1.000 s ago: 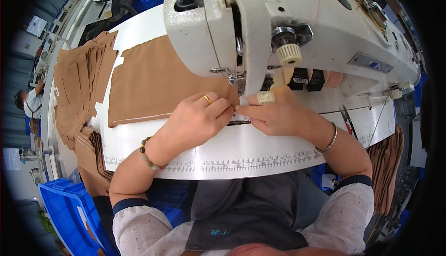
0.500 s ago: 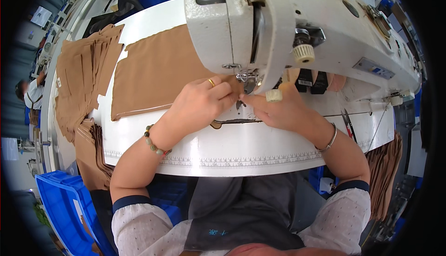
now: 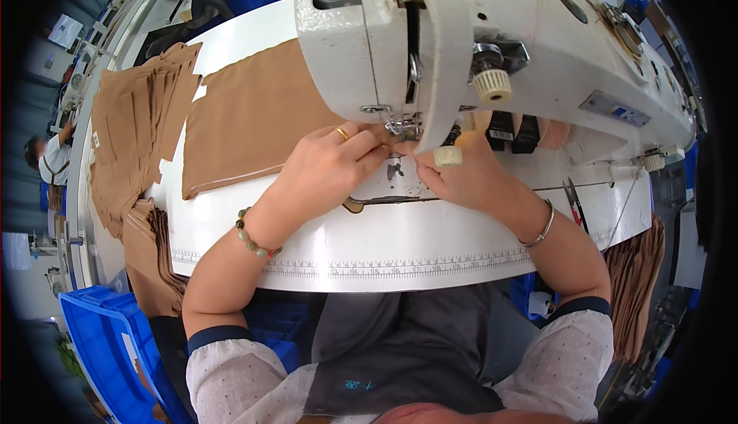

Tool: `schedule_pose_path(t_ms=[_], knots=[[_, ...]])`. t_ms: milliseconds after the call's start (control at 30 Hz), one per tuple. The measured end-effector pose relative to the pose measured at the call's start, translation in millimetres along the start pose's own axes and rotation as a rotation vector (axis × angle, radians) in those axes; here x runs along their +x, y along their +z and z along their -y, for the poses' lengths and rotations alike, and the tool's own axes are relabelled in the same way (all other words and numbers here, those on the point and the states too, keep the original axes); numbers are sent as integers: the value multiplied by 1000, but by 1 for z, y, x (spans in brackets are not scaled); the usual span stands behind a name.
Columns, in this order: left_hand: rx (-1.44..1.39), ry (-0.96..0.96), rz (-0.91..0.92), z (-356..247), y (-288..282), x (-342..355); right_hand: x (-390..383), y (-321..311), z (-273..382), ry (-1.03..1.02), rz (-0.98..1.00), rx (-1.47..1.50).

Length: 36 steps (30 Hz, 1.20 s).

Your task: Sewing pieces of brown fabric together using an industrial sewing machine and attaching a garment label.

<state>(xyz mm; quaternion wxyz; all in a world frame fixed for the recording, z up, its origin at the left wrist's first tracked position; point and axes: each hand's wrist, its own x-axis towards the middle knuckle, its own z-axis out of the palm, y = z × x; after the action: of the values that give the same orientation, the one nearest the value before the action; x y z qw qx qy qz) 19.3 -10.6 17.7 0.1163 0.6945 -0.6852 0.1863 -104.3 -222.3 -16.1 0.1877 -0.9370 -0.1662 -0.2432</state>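
A brown fabric panel lies flat on the white table and runs under the head of a white sewing machine. My left hand is closed, its fingertips pinching the panel's edge just left of the presser foot. On the other side, my right hand is also closed, with thumb and forefinger at the same edge beside the foot. Part of the right hand is hidden behind the machine's dial. The needle point and the stitches cannot be made out.
Stacked brown pieces lie at the left, with more folded pieces below them. Scissors rest at the right. A blue bin stands lower left; brown pieces hang at the right edge. Another person sits far left.
Both hands have shifted slightly away from me at the presser foot, still pinching the fabric edge. The machine appears a little further left in view.
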Motion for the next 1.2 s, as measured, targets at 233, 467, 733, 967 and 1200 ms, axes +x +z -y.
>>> schedule_pose_path(t_ms=[233, 467, 733, 967, 1200], knots=[[-1, 10, -36, 0, 1, -1, -2, -4, 1, 30, 92, -48], [-3, 4, -40, -3, -3, 1, -1, 0, 2, -69, 1, -98], [10, -7, -46, -3, -1, 2, 0, -2, 4, -101, 17, -162], [71, -152, 9, 3, 10, 2, 0, -3, 6, -89, 36, -187], [85, -138, 14, 5, 12, 3, 1, -3, 4, -93, 39, -186]])
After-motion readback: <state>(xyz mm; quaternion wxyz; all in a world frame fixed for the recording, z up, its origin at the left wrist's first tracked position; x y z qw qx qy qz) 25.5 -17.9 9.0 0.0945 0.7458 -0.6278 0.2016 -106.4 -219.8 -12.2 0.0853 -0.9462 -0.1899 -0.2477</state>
